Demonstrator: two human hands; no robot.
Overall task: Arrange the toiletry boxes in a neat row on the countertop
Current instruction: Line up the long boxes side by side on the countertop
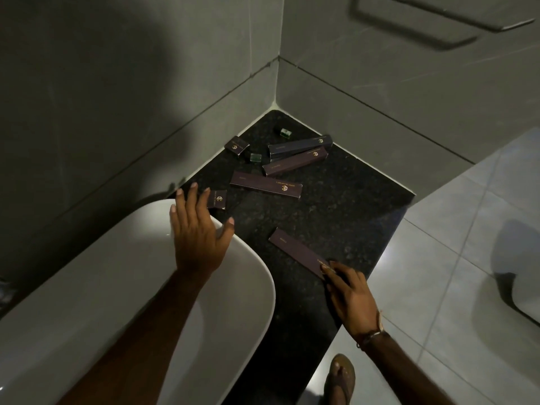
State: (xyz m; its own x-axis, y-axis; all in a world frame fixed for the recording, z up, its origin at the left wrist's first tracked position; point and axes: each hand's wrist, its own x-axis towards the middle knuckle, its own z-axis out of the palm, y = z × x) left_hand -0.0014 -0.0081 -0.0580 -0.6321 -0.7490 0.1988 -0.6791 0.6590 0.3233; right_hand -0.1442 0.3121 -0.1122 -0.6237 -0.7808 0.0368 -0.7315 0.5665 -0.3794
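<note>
At far left, the white basin (117, 287) occupies the near corner of the dark countertop (336, 206). The left hand (198, 235) hangs over the basin's rim with fingers spread wide and grips nothing; its fingertips reach toward, and partly cover, a small square box (217, 199) lying just beyond the rim. Whether they touch it cannot be determined. A second small box (236, 145) sits further back, close to the left wall, with a small green item (256, 157) just beside it and another green item (284, 133) nearer the corner. Toward the centre, a long box (266, 185) lies roughly crosswise. Behind it, two long boxes (299, 154) lie side by side and angled, close to the right wall. Nearer the front edge, a fourth long box (298, 252) lies diagonally; the right hand (350, 293) rests its fingertips flat on the near end of this box, fingers loosely extended rather than closed around it. Assessment: the task is at an early stage. All boxes lie at differing angles and spacings, and no row is formed. Remaining work: align every box to a common direction and even out the gaps.
</note>
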